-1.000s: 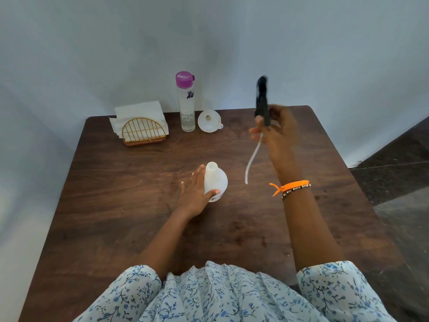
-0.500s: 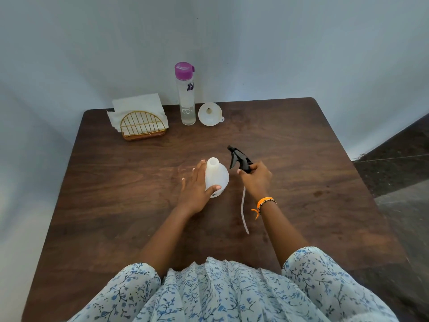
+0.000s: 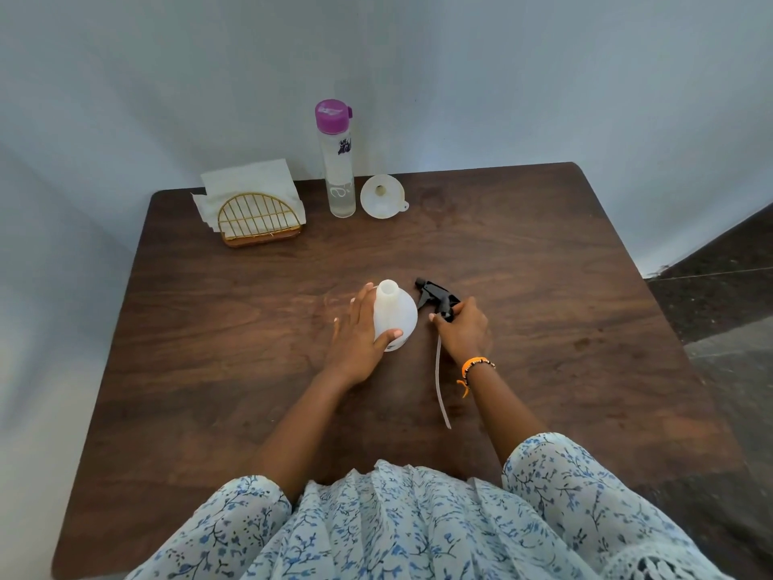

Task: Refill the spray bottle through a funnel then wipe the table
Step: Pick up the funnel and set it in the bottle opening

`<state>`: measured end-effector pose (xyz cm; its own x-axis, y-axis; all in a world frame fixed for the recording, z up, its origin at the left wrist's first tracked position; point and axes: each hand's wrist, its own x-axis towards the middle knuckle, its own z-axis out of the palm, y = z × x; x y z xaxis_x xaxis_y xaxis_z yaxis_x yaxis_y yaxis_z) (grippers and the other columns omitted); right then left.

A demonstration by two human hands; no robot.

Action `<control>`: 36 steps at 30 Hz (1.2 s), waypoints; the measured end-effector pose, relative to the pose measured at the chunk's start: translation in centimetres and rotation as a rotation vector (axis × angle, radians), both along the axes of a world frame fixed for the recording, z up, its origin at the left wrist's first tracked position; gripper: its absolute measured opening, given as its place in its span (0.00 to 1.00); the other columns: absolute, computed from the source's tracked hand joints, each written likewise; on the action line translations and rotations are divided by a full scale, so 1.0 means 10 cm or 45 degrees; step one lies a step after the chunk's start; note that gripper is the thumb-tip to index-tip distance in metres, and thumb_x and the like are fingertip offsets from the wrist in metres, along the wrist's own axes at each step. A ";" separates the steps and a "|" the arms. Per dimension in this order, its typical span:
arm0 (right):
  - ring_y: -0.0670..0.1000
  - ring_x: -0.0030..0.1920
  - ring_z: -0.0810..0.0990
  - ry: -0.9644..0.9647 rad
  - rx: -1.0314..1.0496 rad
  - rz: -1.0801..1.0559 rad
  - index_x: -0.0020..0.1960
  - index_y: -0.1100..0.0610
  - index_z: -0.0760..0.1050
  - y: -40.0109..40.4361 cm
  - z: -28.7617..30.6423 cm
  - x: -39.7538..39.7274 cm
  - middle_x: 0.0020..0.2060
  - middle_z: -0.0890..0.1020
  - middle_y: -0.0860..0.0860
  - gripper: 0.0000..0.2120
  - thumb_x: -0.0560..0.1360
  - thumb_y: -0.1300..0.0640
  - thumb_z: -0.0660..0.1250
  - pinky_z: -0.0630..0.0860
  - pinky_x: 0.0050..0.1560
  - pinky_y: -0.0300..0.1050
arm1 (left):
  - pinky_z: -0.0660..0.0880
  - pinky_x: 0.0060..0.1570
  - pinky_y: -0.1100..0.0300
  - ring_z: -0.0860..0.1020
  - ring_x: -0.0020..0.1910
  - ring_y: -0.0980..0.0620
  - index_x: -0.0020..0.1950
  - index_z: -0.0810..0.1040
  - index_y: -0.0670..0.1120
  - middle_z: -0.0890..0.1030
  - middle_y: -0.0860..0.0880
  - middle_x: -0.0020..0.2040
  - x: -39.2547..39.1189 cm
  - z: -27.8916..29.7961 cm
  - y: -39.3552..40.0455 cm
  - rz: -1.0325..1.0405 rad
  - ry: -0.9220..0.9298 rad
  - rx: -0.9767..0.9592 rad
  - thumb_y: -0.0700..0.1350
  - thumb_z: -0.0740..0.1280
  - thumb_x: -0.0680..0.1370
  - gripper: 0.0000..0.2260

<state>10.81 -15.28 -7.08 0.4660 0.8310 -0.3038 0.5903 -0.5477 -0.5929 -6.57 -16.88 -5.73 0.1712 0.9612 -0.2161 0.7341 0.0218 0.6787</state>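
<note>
Only the head view here, so this is all from that. The left hand (image 3: 355,341) is wrapped round the white spray bottle (image 3: 395,316), thumb curled across the front, holding it upright with its neck open. Just to the right of it, the right hand (image 3: 464,330) grips the black trigger head (image 3: 439,301) low on the table (image 3: 585,286), and the dip tube (image 3: 441,383) trails back beside that wrist.

So I'd call this the tail end of the uncapping step: sprayer off, getting parked. The next move probably means letting go of it and reaching well past both hands to the far edge, where the white funnel (image 3: 382,196) sits just beside the purple-capped water bottle (image 3: 339,161). The funnel goes in the neck first. Napkins in the gold holder (image 3: 255,207), far left of the left hand, are for wiping later.
</note>
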 end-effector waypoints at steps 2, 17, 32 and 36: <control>0.56 0.51 0.77 -0.027 -0.007 0.012 0.49 0.54 0.70 0.00 0.00 0.01 0.49 0.80 0.53 0.17 0.69 0.46 0.71 0.71 0.44 0.46 | 0.56 0.70 0.38 0.54 0.74 0.46 0.75 0.45 0.51 0.52 0.50 0.76 0.00 0.00 0.00 0.014 -0.057 -0.015 0.54 0.65 0.75 0.37; 0.43 0.36 0.73 0.380 0.508 0.170 0.44 0.57 0.74 0.58 0.17 -0.17 0.34 0.75 0.44 0.04 0.76 0.62 0.62 0.70 0.38 0.35 | 0.64 0.59 0.60 0.64 0.67 0.57 0.62 0.73 0.53 0.70 0.53 0.68 -0.25 0.52 0.48 0.309 -0.828 -0.270 0.32 0.59 0.73 0.22; 0.56 0.69 0.64 0.300 0.495 0.488 0.60 0.62 0.76 2.05 -0.14 -0.40 0.68 0.66 0.60 0.15 0.74 0.68 0.63 0.64 0.65 0.41 | 0.67 0.48 0.71 0.73 0.56 0.59 0.58 0.77 0.48 0.76 0.54 0.56 -0.07 0.22 1.71 0.577 -0.683 -0.281 0.38 0.60 0.79 0.12; 0.56 0.68 0.67 0.295 0.413 0.501 0.63 0.62 0.74 2.25 -0.22 -0.43 0.68 0.68 0.59 0.17 0.74 0.65 0.64 0.66 0.66 0.44 | 0.68 0.45 0.73 0.73 0.55 0.60 0.59 0.77 0.48 0.77 0.54 0.56 -0.08 0.11 1.80 0.604 -0.680 -0.303 0.38 0.60 0.78 0.12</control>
